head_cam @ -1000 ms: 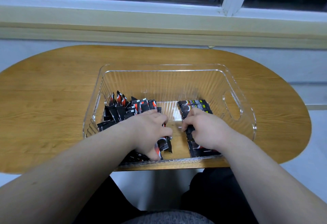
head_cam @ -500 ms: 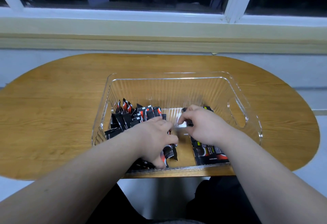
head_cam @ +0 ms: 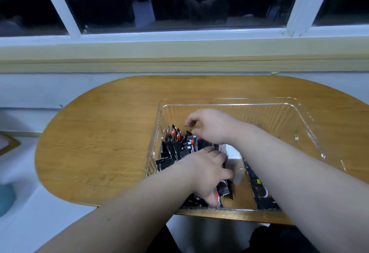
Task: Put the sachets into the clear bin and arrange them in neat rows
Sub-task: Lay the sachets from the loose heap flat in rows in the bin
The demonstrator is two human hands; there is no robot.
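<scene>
Many black sachets point(head_cam: 177, 146) stand loose at left in the bin point(head_cam: 299, 108), with a flat row point(head_cam: 261, 194) at near right. Hands: left hand point(head_cam: 209, 174) curled round some; right hand point(head_cam: 209, 126) hovering above, fingers apart, empty. Risk: the crossing right wrist may topple the upright ones.

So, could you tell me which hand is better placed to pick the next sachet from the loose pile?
Right, probably: the right hand hovers over the loose pile, fingers curled, while the left hand grips sachets at its near end.
</scene>
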